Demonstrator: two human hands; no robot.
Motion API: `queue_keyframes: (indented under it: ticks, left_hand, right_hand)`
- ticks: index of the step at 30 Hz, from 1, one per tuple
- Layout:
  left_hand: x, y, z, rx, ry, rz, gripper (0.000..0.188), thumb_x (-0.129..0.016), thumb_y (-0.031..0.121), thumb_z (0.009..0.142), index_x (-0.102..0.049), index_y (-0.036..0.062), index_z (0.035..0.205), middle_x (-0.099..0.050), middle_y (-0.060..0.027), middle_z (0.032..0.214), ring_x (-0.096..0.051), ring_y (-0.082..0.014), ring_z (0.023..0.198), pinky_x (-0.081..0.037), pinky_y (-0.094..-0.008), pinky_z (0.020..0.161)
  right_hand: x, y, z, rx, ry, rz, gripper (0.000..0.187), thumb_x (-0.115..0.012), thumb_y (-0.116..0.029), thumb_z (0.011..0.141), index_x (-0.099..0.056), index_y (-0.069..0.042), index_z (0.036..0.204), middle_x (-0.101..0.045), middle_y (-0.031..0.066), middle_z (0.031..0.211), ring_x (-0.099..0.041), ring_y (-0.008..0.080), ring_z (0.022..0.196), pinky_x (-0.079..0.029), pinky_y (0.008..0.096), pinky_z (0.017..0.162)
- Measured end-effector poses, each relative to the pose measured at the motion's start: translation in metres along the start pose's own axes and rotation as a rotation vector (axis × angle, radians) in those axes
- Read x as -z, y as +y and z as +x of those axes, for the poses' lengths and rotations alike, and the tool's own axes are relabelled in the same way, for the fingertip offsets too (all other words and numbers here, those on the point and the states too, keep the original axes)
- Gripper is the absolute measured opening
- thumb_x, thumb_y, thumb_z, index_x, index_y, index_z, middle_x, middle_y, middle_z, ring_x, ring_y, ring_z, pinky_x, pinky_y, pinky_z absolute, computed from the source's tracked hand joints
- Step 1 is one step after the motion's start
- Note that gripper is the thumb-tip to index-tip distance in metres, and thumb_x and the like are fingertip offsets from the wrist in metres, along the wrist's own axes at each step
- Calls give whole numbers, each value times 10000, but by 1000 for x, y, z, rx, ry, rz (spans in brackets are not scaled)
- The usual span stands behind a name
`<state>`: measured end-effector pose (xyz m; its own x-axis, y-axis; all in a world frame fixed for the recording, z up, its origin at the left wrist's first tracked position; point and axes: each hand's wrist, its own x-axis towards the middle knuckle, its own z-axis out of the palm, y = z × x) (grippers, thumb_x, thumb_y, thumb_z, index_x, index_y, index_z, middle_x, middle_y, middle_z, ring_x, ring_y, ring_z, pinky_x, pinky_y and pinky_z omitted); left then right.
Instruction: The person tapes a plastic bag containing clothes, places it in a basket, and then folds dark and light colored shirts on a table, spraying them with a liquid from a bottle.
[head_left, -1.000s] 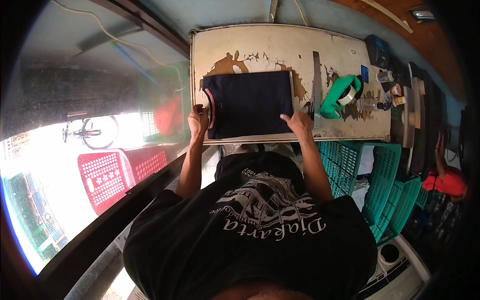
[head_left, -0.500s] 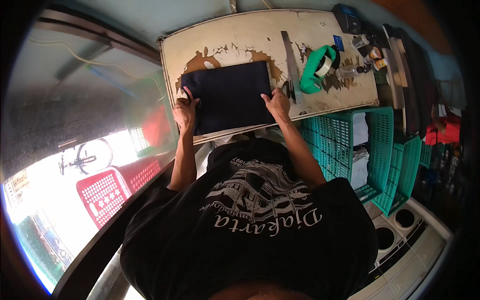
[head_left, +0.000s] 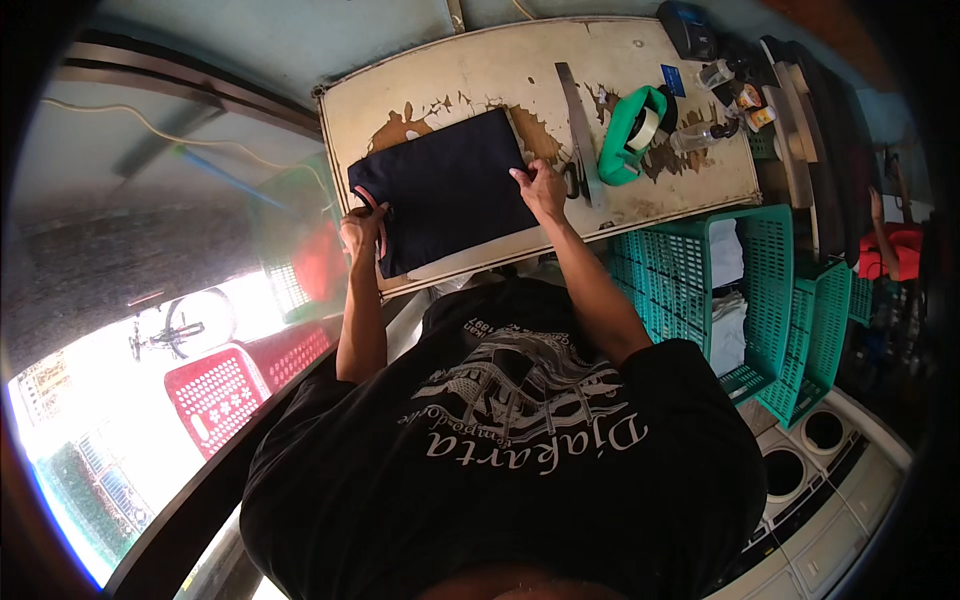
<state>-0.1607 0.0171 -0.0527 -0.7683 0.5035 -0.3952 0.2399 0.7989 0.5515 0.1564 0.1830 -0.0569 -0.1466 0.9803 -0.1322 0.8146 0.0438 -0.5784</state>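
Nearest the viewer is the wearer's black T-shirt (head_left: pixel 530 480) with a pale print, seen looking down, both forearms reaching away from it toward a worn table (head_left: pixel 400 95). The left hand (head_left: pixel 360 230) is closed in a pinch on the neckline end of a folded navy shirt (head_left: pixel 450 185), its thumb on top beside the pink trim (head_left: pixel 381 238). The right hand (head_left: pixel 543 190) is partly curled, thumb over the opposite edge, and seems to grip it lightly; the fingertips underneath cannot be made out. The shirt lies between the two hands and beyond them, flat and slightly askew to the table's near edge; holding it at opposite ends probably lets the folded layers turn together without slipping. Just right of the right hand are a dark handle (head_left: pixel 572 180) and a long metal strip (head_left: pixel 578 125), apparently set aside to leave the shirt room. Farther right stands a green tape dispenser (head_left: pixel 616 150), likely parked there for an easy reach, then a clear spray bottle (head_left: pixel 693 137). Below and right of that hand, a teal crate (head_left: pixel 650 270) holds white cloth (head_left: pixel 728 335). Well left of the left hand are a red basket (head_left: pixel 215 395) and, outside, a bicycle (head_left: pixel 190 322).
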Motion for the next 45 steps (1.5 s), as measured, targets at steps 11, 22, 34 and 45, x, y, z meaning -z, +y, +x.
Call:
queue_keyframes:
  ticks: [11,22,34,45]
  left_hand:
    - [-4,13,-17,-4,112,-12,549,-851,507,584,-754,78,913,-732,-52,835,-683,-261,824,-372,-627,907]
    - [-8,14,-15,57,96,81,586,-838,538,588,-732,100,962,-727,-47,947,-669,-254,947,-340,-593,971]
    - [-32,84,-31,-576,292,306,462,-815,280,713,-611,49,1057,-626,-159,973,-579,-367,981,-465,-445,875]
    - [-171,192,-59,-1064,6,607,764,-422,563,937,-196,141,1532,-100,-84,1607,-66,-258,1484,-90,-629,1127]
  right_hand:
    - [0,9,3,20,12,46,392,-684,-389,861,-592,-16,940,-660,191,817,-648,379,770,-498,455,664]
    - [27,13,-15,75,-30,-78,453,-709,-444,824,-622,-26,972,-679,182,823,-663,361,772,-508,435,685]
    - [42,40,-59,-26,-162,0,294,-794,-167,743,-574,-27,877,-655,164,777,-654,370,774,-508,429,690]
    - [62,67,-62,96,-237,-12,279,-755,-306,771,-624,-78,865,-663,126,782,-657,347,773,-518,454,689]
